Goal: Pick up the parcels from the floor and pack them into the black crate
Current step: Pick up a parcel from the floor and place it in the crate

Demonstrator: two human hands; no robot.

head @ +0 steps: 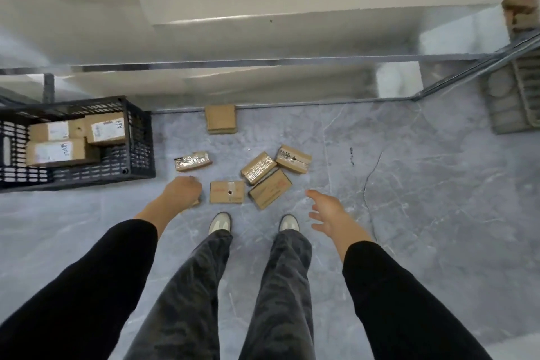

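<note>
The black crate (139, 140) stands on the floor at the left with three labelled cardboard parcels (58, 152) inside. Several brown parcels lie on the grey floor ahead of my feet: a tape-wrapped one (193, 161), a flat one with a hole (227, 192), and three bunched together (270, 188). One more parcel (220, 119) rests farther off by the shelf base. My left hand (181, 192) is curled down over a small parcel (195, 203), which it mostly hides. My right hand (330, 218) hovers with spread fingers, right of the bunch, holding nothing.
A low white shelf unit with a metal rail (263, 61) runs across the back. A grey moulded stack (508, 102) stands at the right. My two shoes (219, 222) are just behind the parcels. Marbled floor extends to the right.
</note>
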